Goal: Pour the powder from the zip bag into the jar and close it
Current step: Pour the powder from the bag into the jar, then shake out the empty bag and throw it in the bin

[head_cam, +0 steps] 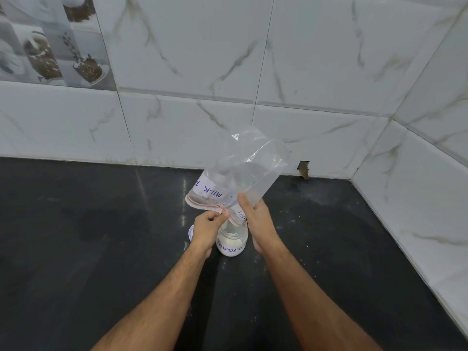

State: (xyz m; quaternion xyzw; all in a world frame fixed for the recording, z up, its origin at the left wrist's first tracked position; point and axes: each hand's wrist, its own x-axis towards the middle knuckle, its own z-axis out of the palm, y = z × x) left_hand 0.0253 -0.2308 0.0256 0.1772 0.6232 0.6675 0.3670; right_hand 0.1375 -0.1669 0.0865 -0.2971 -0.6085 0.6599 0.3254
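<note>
Dark bench (101, 249) below, and the zip bag (243, 171) hangs upended right over the jar (231, 243), mouth down at its opening. Right hand (255, 219) grips the bag's side; left hand (206, 230) pinches its zip edge. White lid (191, 233) peeks out left of the jar.

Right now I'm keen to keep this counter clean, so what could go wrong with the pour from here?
The zip bag is upended with its mouth only partly over the jar, so powder could fall outside; specks already dot the counter. Neither the left hand nor the right hand steadies the jar, so a nudge might tip it. The lid lies close behind the left hand and could get knocked.
</note>
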